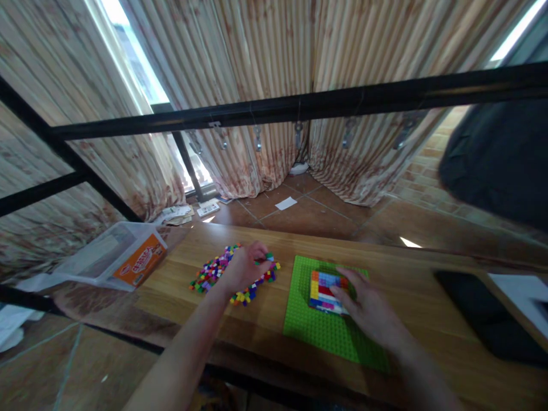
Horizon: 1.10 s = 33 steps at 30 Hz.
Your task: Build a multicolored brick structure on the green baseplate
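My left hand (245, 268) is over a loose pile of small coloured toy bricks (209, 273), fingers curled and thumb drawn in at the pile's right side. Green and light blue bricks show by its fingertips, but whether one is pinched is unclear. A flat, multicoloured toy brick build (322, 292) with red, blue, yellow and white rows sits on a green studded baseplate (308, 331). My right hand (363, 302) grips the build's right side, thumb over its top and index finger at the far corner. The other right fingers are mostly hidden.
Left of the pile stands a clear plastic box (124, 228) with an orange label. At the right of the wooden table (257, 337) lie a dark flat device (483, 314) and white paper (522, 297). A black metal rail (274, 111) crosses beyond the table, before curtains.
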{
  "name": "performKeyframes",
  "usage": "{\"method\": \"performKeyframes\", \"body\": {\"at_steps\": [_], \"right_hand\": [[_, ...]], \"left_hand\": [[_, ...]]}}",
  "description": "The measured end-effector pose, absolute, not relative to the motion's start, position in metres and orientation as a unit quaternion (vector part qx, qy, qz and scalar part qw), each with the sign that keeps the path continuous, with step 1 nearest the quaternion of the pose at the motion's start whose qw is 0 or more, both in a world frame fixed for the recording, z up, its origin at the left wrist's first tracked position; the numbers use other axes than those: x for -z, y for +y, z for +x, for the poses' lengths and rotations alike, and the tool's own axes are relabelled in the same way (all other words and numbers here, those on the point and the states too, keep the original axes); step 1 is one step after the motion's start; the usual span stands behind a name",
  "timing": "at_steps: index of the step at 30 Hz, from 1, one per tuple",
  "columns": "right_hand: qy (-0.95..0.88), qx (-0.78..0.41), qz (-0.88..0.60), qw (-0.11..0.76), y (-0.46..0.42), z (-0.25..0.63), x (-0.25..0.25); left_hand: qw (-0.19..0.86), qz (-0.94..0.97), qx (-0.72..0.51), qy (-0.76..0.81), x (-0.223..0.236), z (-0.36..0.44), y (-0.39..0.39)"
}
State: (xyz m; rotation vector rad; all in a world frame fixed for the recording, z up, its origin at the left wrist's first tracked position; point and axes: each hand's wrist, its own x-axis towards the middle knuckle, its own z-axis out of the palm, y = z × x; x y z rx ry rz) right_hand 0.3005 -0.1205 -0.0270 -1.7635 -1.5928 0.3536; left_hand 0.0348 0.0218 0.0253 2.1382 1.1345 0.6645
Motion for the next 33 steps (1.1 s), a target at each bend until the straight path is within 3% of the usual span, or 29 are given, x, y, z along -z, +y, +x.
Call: {"method": "performKeyframes", "body": {"at_steps": [4, 7, 15, 24, 29, 33], "right_hand": [[-0.582, -0.09, -0.658, 0.469, -0.12, 0.282, 0.005], [-0.567, -0.172, -0.624, 0.51, -0.121, 0.264, -0.007], [-0.491, -0.322, -0.587, 0.557, -0.121, 0.249, -0.01], [-0.391, -0.357, -0.539, 0.655, -0.12, 0.246, -0.008], [-0.396, -0.394, -0.51, 0.654, -0.124, 0.248, -0.01], [-0.444, -0.401, -0.542, 0.591, -0.133, 0.261, -0.007]], "left_hand": [[0.456, 0.751, -0.305, 0.367, -0.024, 0.066, -0.015], [0.512, 0.727, -0.322, 0.325, -0.023, 0.088, -0.036], [0.519, 0.711, -0.362, 0.307, -0.016, 0.108, -0.056], [0.627, 0.558, -0.433, 0.329, -0.002, 0.122, -0.081], [0.633, 0.545, -0.444, 0.325, -0.002, 0.123, -0.086], [0.567, 0.628, -0.418, 0.33, -0.003, 0.119, -0.095]]}}
